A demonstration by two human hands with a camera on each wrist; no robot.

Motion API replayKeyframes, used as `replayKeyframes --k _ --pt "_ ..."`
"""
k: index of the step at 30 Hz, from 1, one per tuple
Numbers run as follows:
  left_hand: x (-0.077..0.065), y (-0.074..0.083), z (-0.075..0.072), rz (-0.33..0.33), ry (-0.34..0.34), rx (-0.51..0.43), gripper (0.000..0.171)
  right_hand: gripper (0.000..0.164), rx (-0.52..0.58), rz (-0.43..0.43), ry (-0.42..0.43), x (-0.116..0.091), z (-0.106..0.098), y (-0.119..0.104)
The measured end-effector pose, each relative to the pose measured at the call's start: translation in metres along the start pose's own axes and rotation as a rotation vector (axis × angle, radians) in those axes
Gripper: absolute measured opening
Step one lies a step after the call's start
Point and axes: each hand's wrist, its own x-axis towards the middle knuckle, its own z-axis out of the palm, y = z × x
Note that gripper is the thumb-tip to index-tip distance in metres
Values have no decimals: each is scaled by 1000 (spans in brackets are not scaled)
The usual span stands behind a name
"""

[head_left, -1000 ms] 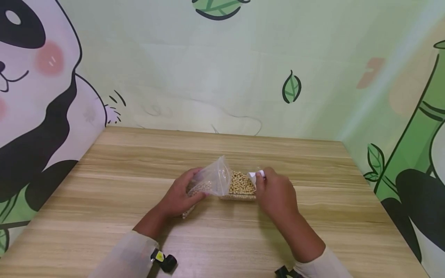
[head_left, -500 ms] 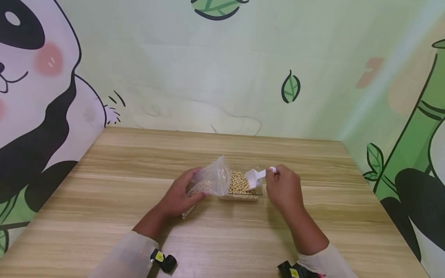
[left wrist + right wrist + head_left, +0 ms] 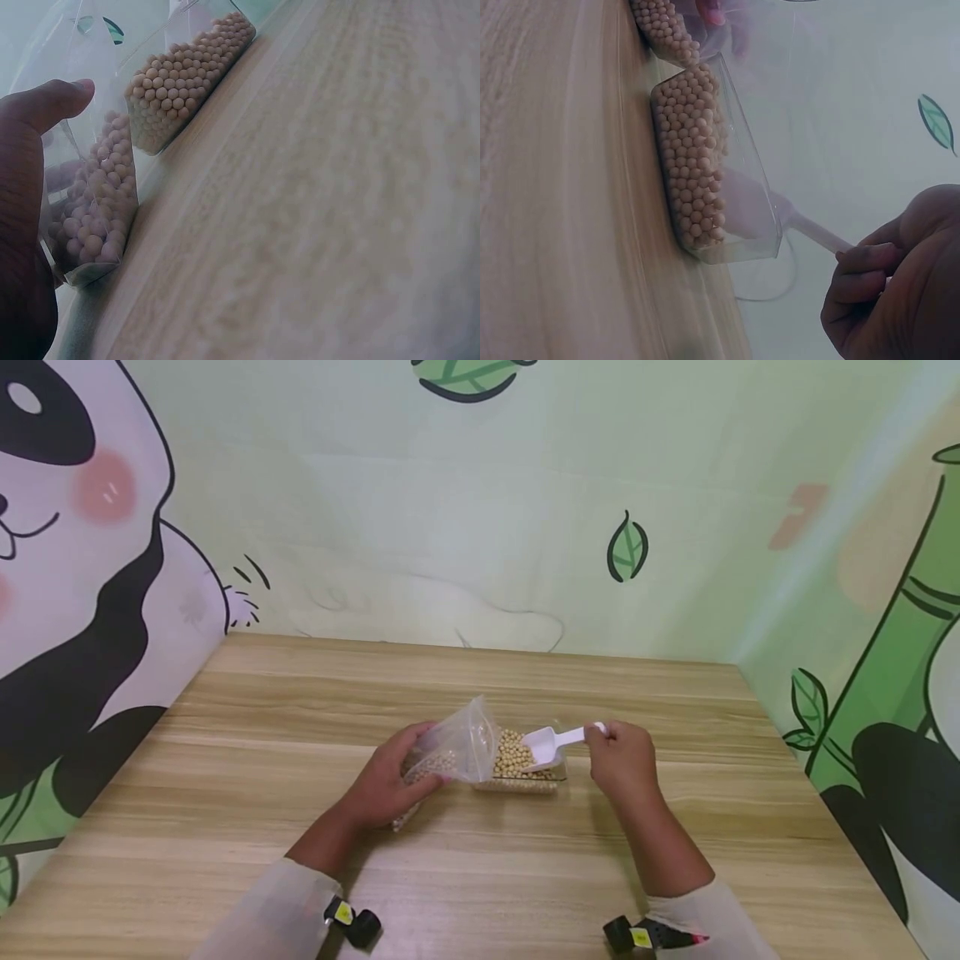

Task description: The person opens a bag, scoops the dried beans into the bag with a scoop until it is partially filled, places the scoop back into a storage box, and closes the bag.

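Observation:
My left hand [image 3: 386,781] holds a clear plastic bag [image 3: 468,747] upright, thumb on the near side. Round beige balls, like soybeans or beads [image 3: 105,187], fill its lower part, and its mouth leans right. Directly to its right stands a clear rectangular box [image 3: 517,787] with many similar balls [image 3: 686,150]. The fingers of my right hand [image 3: 628,764] curl round the handle end of a white scoop [image 3: 549,747], right of the box. The scoop's head lies inside the box at its right end, against the balls; the right wrist view shows it blurred through the wall.
Bag and box stand on a wood-grain table [image 3: 480,877]. Behind it rises a pale green wall [image 3: 360,527] with painted leaves. Painted pandas and bamboo flank the sides. Each sleeve carries a small black wrist camera [image 3: 363,928].
My right hand has moved right and the scoop has come into fuller view, its handle now lying flatter. The left hand, bag and box have stayed in place.

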Motion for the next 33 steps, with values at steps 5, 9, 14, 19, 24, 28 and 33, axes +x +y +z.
replayKeyframes --k 5,9,14,19,24,28,33 --pt "0 1 0 -6 -1 -14 71 33 96 85 -36 2 0 1" --pt "0 1 -1 -14 -3 -20 70 30 176 131 -72 4 0 4" --pt "0 1 -1 -15 -6 -20 70 31 277 175 -118 4 -1 6" --pt "0 1 -1 -12 -4 -29 70 32 294 193 -158 4 1 9" --pt "0 -1 0 -4 -3 -25 69 34 287 214 -193 6 3 11" --pt "0 -3 0 -3 -3 -24 68 33 311 225 -217 7 4 13" --pt "0 -2 0 -12 -7 -30 69 28 396 242 -272 8 6 16"
